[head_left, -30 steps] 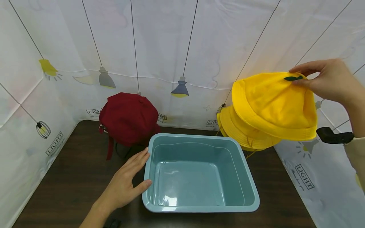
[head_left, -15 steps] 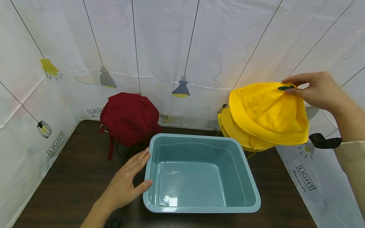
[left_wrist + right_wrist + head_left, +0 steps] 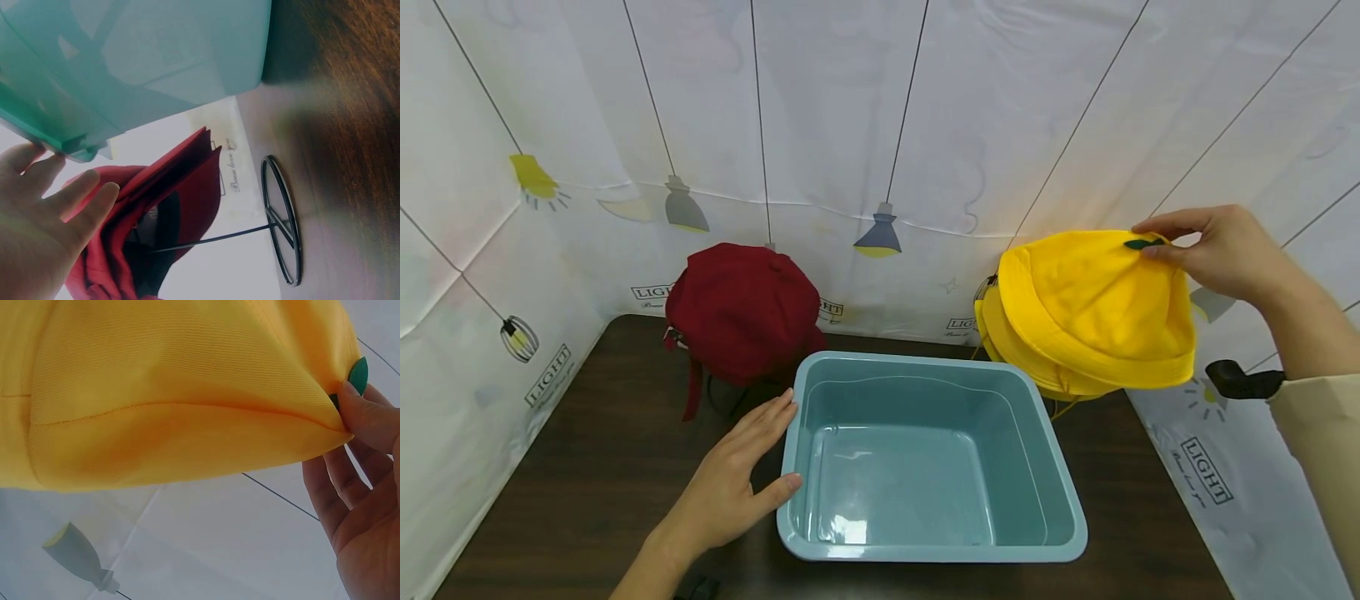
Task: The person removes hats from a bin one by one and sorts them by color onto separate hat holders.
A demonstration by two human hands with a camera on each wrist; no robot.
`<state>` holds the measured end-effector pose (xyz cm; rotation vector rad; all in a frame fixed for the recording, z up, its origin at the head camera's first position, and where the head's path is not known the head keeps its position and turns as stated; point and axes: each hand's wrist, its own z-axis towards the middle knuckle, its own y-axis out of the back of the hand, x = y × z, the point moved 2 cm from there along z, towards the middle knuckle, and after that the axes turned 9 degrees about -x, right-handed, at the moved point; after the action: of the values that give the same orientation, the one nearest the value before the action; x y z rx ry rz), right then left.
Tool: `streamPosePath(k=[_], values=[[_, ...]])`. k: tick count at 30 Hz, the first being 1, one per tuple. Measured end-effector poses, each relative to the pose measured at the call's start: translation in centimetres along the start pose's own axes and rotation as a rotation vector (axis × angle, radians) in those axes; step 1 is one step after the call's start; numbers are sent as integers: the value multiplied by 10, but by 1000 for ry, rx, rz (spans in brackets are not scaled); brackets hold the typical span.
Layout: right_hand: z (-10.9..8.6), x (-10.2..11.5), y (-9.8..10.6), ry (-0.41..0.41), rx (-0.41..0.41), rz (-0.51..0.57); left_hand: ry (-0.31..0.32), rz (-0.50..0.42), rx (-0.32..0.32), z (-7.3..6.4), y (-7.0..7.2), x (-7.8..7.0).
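Note:
My right hand (image 3: 1221,254) pinches a yellow bucket hat (image 3: 1097,308) by the top of its crown, at a small green leaf (image 3: 358,376). This hat hangs tilted over a second yellow hat (image 3: 1000,333), whose brim shows at the lower left. Whether the two are nested I cannot tell. At the front, a light blue plastic basin (image 3: 936,552) stands with nothing in it. My left hand (image 3: 730,475) touches its left rim with fingers extended. Behind that hand, red caps (image 3: 741,312) sit on a black wire stand (image 3: 281,219); the left wrist view shows stacked brims.
The dark wooden table (image 3: 572,483) carries the basin and hats. A white cloth (image 3: 820,108) printed with lamps hangs behind and on both sides. Thin yellow cords (image 3: 1063,408) dangle below the yellow hats. A small black object (image 3: 700,587) lies at the front edge.
My right hand has lowered the yellow bucket hat and brought it left, covering more of the yellow hat beneath. The left hand, basin and red caps keep their places.

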<state>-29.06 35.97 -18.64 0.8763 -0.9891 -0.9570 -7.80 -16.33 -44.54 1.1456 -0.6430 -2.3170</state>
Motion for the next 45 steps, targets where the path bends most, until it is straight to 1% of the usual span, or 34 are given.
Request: streamPosePath(k=[6, 13, 21, 26, 32, 41, 45], values=[[1, -3, -6, 5, 21, 6, -2, -2, -1, 0, 0, 0], [2, -3, -15, 31, 27, -7, 6, -8, 0, 0, 0, 0], [2, -2, -26, 19, 34, 11, 3, -7, 1, 0, -1, 1], [3, -1, -30, 28, 31, 27, 1, 2, -4, 0, -1, 2], [5, -2, -37, 9, 46, 45, 0, 5, -6, 0, -2, 2], [1, -3, -47, 33, 3, 91, 4, 0, -2, 0, -1, -1], [-2, -7, -49, 22, -8, 95, 1, -2, -1, 0, -2, -1]])
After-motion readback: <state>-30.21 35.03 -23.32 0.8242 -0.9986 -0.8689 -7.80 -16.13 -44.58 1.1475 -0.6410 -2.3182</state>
